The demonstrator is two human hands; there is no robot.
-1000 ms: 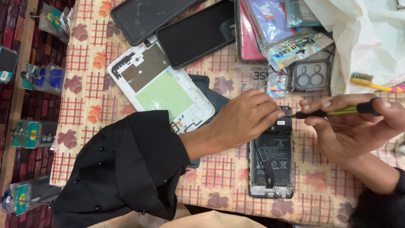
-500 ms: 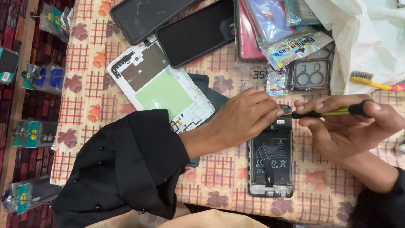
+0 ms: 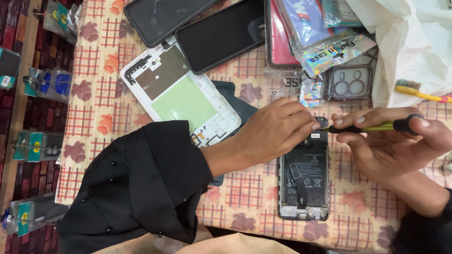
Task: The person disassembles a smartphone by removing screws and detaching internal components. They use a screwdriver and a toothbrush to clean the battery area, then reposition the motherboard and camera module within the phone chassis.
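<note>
While the opened phone [image 3: 303,181] lies back-up on the bench [image 3: 113,94], near the right, both hands meet over its far end. The left hand [image 3: 275,131], coming out of a black sleeve [image 3: 136,183], has its fingers curled narrow and its fingertips pressed on the phone's top edge, pinning it down. The right hand [image 3: 391,146] is closed around a yellow-green screwdriver [image 3: 376,126] with a black cap, whose tip touches the phone's top by the left fingertips. Against a second ago, the screwdriver lies a little flatter and the right thumb caps its end, while the phone has not shifted; judging by that, the tool is being turned on a screw at the top edge. Left of the phone a white frame [image 3: 181,96] with a green panel rests flat. Farther off lie dark cases [image 3: 221,30], packets [image 3: 329,49] and a toothbrush [image 3: 419,91].
</note>
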